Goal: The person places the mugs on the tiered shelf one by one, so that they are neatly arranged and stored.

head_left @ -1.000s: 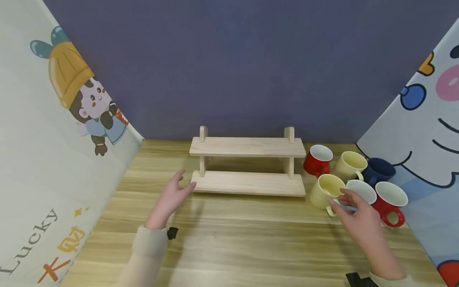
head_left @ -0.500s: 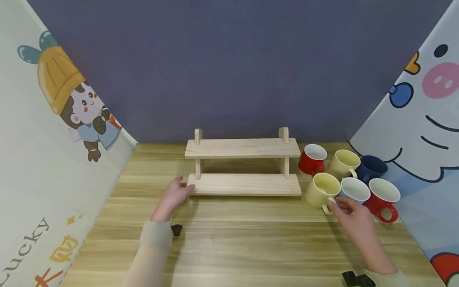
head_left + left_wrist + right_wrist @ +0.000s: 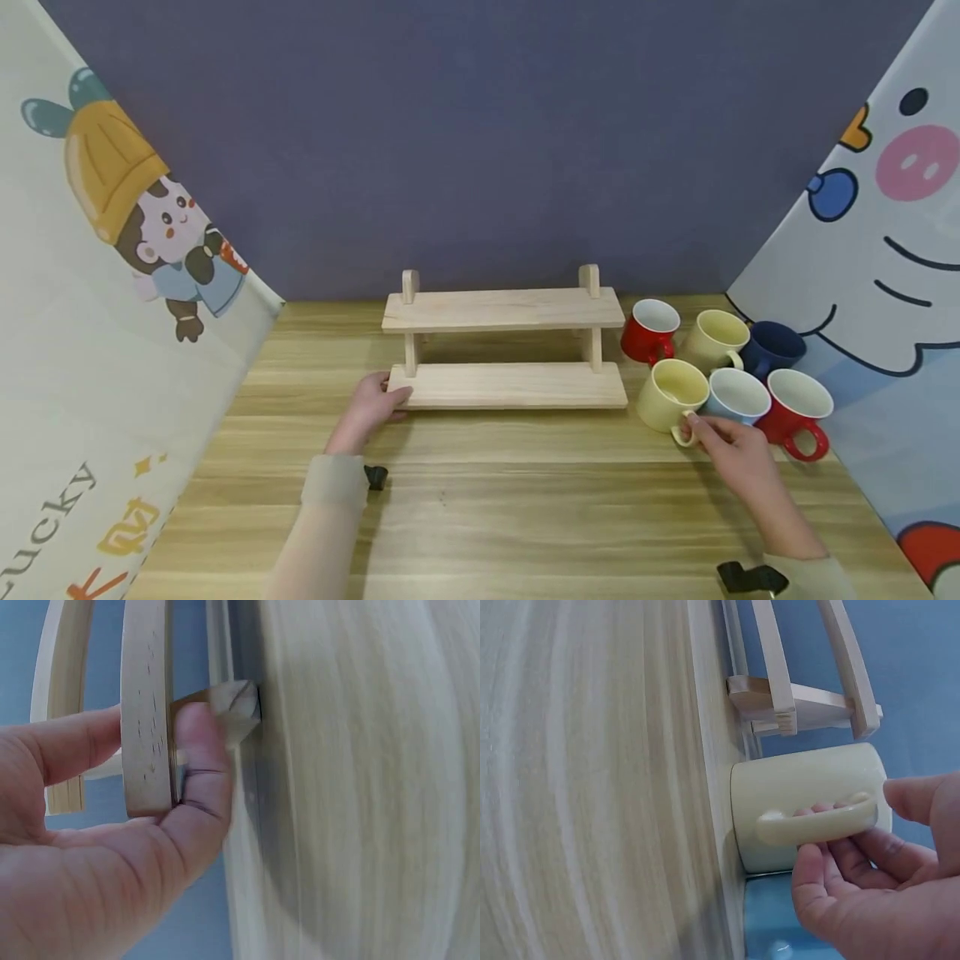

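Note:
A two-tier wooden rack (image 3: 502,308) stands near the back wall. My left hand (image 3: 367,411) grips the left end of its lower board (image 3: 510,386); in the left wrist view the thumb and fingers of that hand (image 3: 135,855) lie on either side of the board (image 3: 146,712). To the right of the rack, the front yellow mug (image 3: 663,404) stands upright. My right hand (image 3: 742,462) is at its handle. In the right wrist view, curled fingers of this hand (image 3: 900,900) hold the handle (image 3: 821,827), with the thumb by the mug's rim.
Around the yellow mug stand a red mug (image 3: 643,337), another yellow mug (image 3: 708,342), a navy mug (image 3: 776,346), a light blue mug (image 3: 727,408) and a second red mug (image 3: 783,421). Decorated panels flank the wooden table (image 3: 480,508).
My left hand has moved onto the lower board's end and taken hold of it. The fingers of my right hand have closed in on the yellow mug's handle. The head view has shifted slightly.

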A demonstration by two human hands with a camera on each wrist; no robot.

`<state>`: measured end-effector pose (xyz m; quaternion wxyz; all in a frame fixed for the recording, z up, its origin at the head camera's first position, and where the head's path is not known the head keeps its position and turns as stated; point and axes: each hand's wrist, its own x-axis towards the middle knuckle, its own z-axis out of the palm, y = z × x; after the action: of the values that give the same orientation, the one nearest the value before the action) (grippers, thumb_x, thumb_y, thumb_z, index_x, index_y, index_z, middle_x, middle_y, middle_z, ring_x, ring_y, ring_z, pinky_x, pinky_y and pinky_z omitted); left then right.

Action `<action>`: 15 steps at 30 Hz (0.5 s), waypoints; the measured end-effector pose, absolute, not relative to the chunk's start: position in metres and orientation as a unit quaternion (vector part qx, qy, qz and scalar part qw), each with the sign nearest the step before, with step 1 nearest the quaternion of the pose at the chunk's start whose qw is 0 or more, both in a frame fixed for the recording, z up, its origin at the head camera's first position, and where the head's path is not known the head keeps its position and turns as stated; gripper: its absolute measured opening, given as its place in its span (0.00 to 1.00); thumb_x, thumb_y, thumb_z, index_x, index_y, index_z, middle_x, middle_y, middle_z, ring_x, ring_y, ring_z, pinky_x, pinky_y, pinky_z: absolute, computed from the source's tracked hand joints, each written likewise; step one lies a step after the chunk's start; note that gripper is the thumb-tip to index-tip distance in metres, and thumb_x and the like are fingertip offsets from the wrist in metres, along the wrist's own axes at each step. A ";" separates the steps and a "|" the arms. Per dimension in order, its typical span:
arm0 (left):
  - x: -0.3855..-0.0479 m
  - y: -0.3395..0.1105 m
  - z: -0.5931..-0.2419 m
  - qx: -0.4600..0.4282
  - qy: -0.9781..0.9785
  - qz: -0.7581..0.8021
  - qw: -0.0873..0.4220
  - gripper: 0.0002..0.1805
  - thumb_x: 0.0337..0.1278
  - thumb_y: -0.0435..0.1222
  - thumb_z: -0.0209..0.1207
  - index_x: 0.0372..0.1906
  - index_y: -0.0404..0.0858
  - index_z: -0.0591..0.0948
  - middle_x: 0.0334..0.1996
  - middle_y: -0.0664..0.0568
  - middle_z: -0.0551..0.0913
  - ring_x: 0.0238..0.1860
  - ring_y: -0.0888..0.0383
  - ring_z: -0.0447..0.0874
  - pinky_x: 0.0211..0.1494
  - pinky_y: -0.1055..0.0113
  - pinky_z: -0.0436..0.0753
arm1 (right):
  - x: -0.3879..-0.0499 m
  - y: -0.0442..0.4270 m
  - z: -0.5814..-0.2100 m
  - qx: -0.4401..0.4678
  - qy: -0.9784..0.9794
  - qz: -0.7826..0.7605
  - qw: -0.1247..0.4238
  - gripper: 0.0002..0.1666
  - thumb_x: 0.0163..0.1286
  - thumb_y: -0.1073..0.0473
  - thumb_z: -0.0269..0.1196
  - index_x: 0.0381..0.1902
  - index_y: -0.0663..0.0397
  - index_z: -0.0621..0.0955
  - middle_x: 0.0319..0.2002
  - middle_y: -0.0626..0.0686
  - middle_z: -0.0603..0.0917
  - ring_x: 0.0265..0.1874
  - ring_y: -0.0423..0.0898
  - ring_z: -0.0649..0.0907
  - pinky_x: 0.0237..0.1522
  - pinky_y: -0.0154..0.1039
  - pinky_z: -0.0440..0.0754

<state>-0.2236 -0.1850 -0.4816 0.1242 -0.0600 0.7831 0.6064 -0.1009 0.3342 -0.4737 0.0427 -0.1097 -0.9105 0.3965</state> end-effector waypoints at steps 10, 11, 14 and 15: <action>-0.229 -0.188 -0.488 -0.056 0.759 0.636 0.126 0.29 0.73 0.26 0.56 0.69 0.14 0.61 0.52 0.27 0.75 0.45 0.45 0.82 0.48 0.57 0.89 | -0.104 0.340 -0.479 -0.091 -0.900 0.426 0.018 0.32 0.80 0.41 0.55 0.54 0.68 0.84 0.46 0.60 0.87 0.40 0.44 0.81 0.36 0.24 0.81; -0.229 -0.189 -0.488 -0.057 0.758 0.638 0.128 0.30 0.73 0.26 0.56 0.70 0.14 0.59 0.52 0.28 0.74 0.44 0.46 0.82 0.48 0.57 0.89 | -0.104 0.340 -0.479 -0.089 -0.900 0.426 0.020 0.32 0.80 0.41 0.55 0.54 0.67 0.85 0.46 0.60 0.87 0.40 0.42 0.80 0.37 0.23 0.80; -0.230 -0.190 -0.488 -0.058 0.753 0.642 0.131 0.30 0.72 0.25 0.56 0.70 0.14 0.59 0.51 0.27 0.74 0.43 0.46 0.82 0.48 0.57 0.90 | -0.104 0.340 -0.480 -0.083 -0.899 0.430 0.024 0.31 0.80 0.42 0.56 0.54 0.67 0.85 0.45 0.60 0.87 0.39 0.38 0.79 0.38 0.23 0.79; -0.230 -0.190 -0.488 -0.059 0.752 0.643 0.133 0.30 0.72 0.25 0.56 0.70 0.14 0.59 0.51 0.28 0.74 0.43 0.46 0.82 0.48 0.57 0.90 | -0.104 0.340 -0.481 -0.082 -0.898 0.431 0.025 0.30 0.80 0.43 0.56 0.54 0.67 0.85 0.46 0.59 0.87 0.40 0.38 0.79 0.38 0.23 0.79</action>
<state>-0.2298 -0.1902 -0.4882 0.1332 -0.0590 0.7515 0.6434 -0.1041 0.3397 -0.4809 0.0248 -0.0817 -0.8981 0.4314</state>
